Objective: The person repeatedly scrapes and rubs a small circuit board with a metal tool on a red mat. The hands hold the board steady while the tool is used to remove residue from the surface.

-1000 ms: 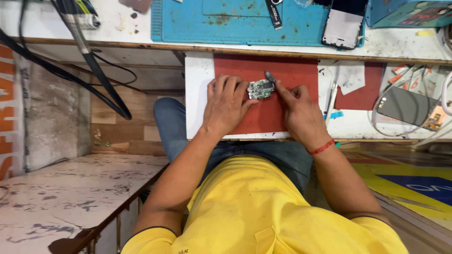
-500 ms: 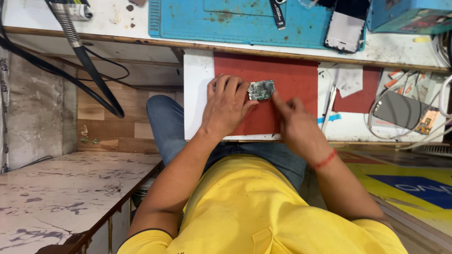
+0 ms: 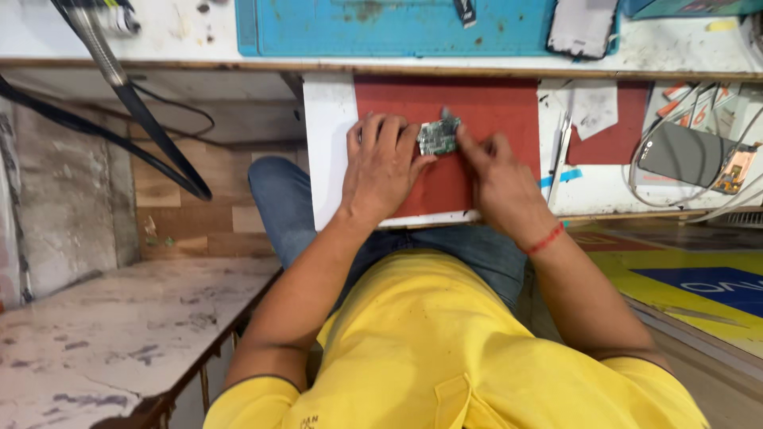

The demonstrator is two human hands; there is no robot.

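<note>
While left hand point(image 3: 383, 163) lies flat pinning circuit board point(image 3: 438, 137), right hand point(image 3: 493, 171) pinches its edge

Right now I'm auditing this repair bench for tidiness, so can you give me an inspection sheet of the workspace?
Surface: white pull-out board with a red rectangular mat, under a stained white bench.
Job's things: small green circuit board lying on the red mat.
Clutter: blue work mat, grey phone back panel, metal tweezers, dark phone with an orange flex strip.
Hands: left hand flat on the mat, fingers at the circuit board; right hand pinches a thin tool, its tip at the board.
Cables: black hoses at left, white wires at right.
Surroundings: worn marbled shelf, wood-pattern wall panel.
</note>
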